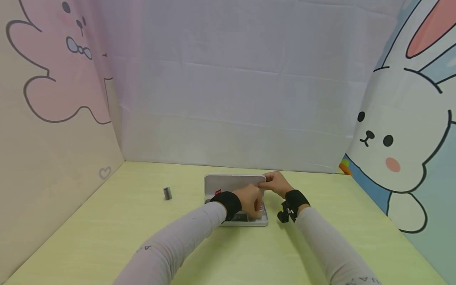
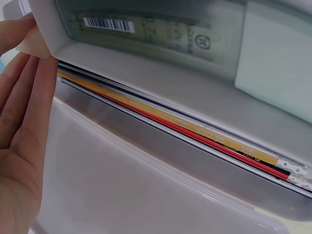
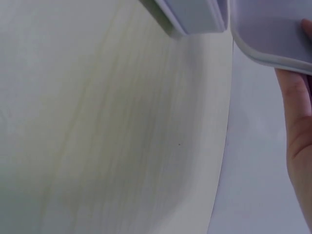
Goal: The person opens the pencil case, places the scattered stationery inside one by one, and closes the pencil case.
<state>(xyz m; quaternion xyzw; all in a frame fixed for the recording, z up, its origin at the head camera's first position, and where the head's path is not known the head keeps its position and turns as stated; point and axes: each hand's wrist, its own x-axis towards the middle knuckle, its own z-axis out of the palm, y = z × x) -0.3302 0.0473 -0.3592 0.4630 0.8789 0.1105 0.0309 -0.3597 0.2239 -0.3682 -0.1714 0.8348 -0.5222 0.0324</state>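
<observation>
A white pencil case (image 1: 246, 224) lies on the table with its lid (image 1: 231, 180) raised at the back. My left hand (image 1: 249, 200) reaches over its right part. In the left wrist view its thumb and fingers grip the end of an inner tray (image 2: 161, 78), which stands tilted. That tray holds a clear flat pack with a barcode (image 2: 108, 24) and a pale block (image 2: 275, 63). Below it lie a yellow pencil (image 2: 170, 117) and a red and black pencil (image 2: 214, 146). My right hand (image 1: 279, 184) pinches the lid's upper right corner.
A small grey block (image 1: 167, 193) lies on the yellow-green table (image 1: 142, 221), left of the case. A pale curtain (image 1: 231, 87) hangs behind the table. Printed panels with cartoon animals stand at both sides.
</observation>
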